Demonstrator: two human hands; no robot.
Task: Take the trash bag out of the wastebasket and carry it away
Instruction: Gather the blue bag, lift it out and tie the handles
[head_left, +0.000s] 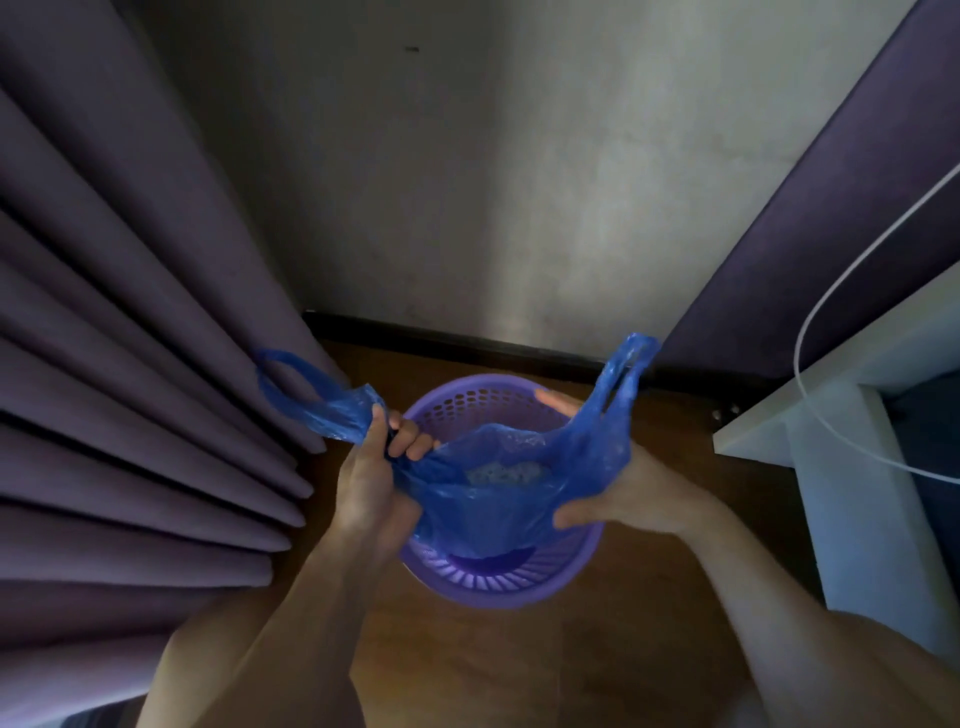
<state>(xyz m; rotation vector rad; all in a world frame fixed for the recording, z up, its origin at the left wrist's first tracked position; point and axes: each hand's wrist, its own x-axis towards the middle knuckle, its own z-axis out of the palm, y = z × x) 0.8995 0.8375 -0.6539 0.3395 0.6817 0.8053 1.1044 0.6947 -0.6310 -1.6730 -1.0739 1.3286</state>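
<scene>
While both hands pinch its crinkled film, the blue trash bag (498, 499) hangs inside the round perforated purple wastebasket (519, 587); left hand (371, 483) fingers closed at one handle; right hand (628, 493) clamps the other side; pleated curtain (130, 364) close left, wooden floor (623, 623) around.

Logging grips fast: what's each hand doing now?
Left hand: closed on the bag near its left handle.
Right hand: holding the bag's right side.
</scene>
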